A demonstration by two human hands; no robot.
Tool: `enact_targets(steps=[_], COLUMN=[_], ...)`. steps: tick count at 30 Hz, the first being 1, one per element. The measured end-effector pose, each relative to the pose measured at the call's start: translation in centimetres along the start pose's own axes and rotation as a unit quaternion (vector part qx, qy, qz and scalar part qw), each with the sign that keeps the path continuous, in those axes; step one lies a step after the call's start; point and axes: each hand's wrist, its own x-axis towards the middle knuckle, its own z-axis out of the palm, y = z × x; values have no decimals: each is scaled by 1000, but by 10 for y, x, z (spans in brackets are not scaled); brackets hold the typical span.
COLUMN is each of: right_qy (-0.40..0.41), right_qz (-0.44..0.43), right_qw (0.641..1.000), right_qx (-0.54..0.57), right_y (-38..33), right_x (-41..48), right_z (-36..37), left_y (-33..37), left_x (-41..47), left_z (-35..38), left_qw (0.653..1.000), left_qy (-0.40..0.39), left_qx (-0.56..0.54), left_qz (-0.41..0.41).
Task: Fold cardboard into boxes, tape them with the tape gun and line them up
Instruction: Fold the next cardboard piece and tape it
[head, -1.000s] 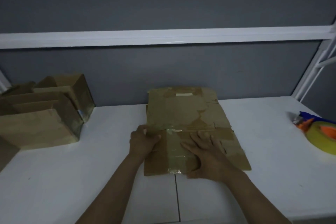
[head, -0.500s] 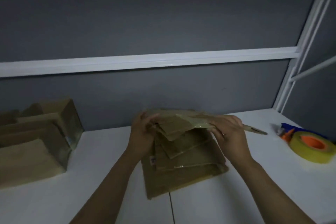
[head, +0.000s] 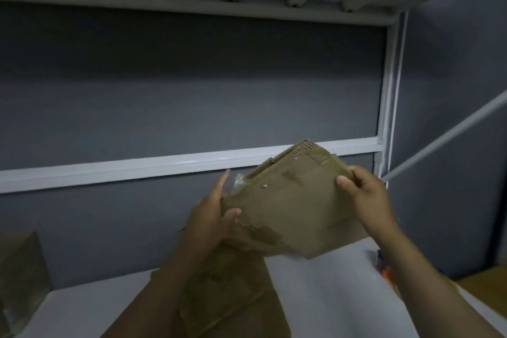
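One cardboard piece [head: 288,206] now hangs lifted off the pile [head: 227,291] at the table's [head: 329,296] front edge, with the left hand [head: 211,217] and right hand [head: 367,197] pinching opposite sides, probably ready for opening.

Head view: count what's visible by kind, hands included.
Flat brown cardboard sheets: 2, the held sheet and the lying sheet on the white table
Folded brown cardboard box, cropped at left: 1
Blue-and-orange tape gun, mostly hidden: 1
Bare hands: 2, left hand, right hand
Total: 6

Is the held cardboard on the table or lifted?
Lifted: left hand and right hand hold the cardboard tilted above the table.
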Motion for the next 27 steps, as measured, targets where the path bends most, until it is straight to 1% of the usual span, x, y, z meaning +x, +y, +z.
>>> enact_targets(steps=[2, 3, 4, 6, 7, 9, 11, 13, 15, 16, 18, 20, 22, 24, 27], right_qy=[0, 0, 2, -21, -39, -95, -193, -281, -315, -325, -348, -366, -383, -403, -443], right_qz=[34, 49, 60, 73, 85, 105, 121, 174, 216, 221, 231, 241, 251, 262, 272], right_qw=[999, 999, 998, 993, 990, 987, 974, 937, 902, 892, 876, 864, 853, 841, 819], right_qx=[15, 10, -12, -87, -103, -75, -9, 114, 204, 223, 242, 247, 252, 247, 244], right_y=[12, 21, 32, 52, 56, 61, 62, 65, 73, 80, 91, 104, 114, 122, 132], right_x=[22, 35, 48, 72, 80, 87, 90, 97, 106, 110, 113, 111, 105, 97, 86], right_z=[-10, -13, -14, -13, -13, -11, -11, -16, -23, -26, -34, -41, -49, -55, -58], left_y=[15, 24, 35, 58, 71, 99, 129, 155, 174, 182, 195, 203, 205, 204, 200], left_x=[15, 21, 25, 32, 36, 43, 51, 61, 69, 71, 72, 70, 66, 60, 52], left_z=[14, 22, 30, 48, 58, 78, 95, 107, 114, 116, 126, 140, 158, 177, 196], left_qw=[994, 991, 989, 986, 984, 977, 973, 978, 987, 990, 992, 986, 978, 969, 954], left_qy=[33, 46, 52, 73, 89, 110, 118, 100, 33, -5, -59, -90, -105, -105, -110], left_qx=[100, 127, 138, 145, 150, 170, 185, 161, 133, 111, 35, -32, -82, -130, -177], left_qz=[-11, -14, -19, -33, -43, -62, -76, -87, -89, -89, -106, -137, -163, -183, -215])
